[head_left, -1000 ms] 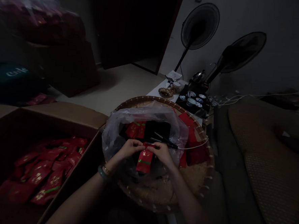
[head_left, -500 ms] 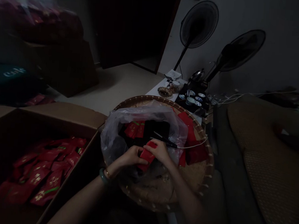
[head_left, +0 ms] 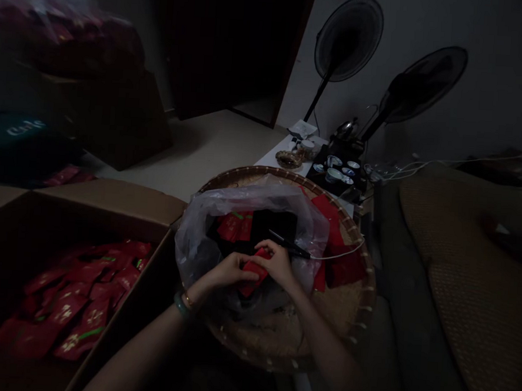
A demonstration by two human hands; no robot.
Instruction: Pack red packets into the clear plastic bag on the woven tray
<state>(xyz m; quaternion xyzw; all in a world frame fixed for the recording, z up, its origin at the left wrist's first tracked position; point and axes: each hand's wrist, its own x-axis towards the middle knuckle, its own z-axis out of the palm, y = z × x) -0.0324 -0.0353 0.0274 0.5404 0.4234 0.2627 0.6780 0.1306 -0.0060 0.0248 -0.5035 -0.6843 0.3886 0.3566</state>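
Observation:
Both of my hands grip a small red packet [head_left: 255, 272] above a clear plastic bag [head_left: 198, 215]. My left hand [head_left: 230, 271], with a green bangle on its wrist, is closed on the packet's left side. From the right, my right hand [head_left: 276, 262] pinches it with the thumb on top. Just beyond my fingers lies a dark pen-shaped tool [head_left: 290, 243] with a thin metal tip and a white cord. Inside the bag are red packets [head_left: 235, 224] with green strips and something black. A round woven bamboo tray [head_left: 345, 327] bears the bag.
Red pouches [head_left: 333, 214] lie on the tray's right side. An open cardboard box [head_left: 110, 201] at left holds many red packets [head_left: 66, 307]. Teacups [head_left: 333, 175] sit on a black tea tray behind, near two standing fans [head_left: 350, 39]. A woven seat mat [head_left: 480, 291] is at right.
My hands have shifted slightly on the red packet, and my right thumb now reaches further left across it. The packet stays over the bag.

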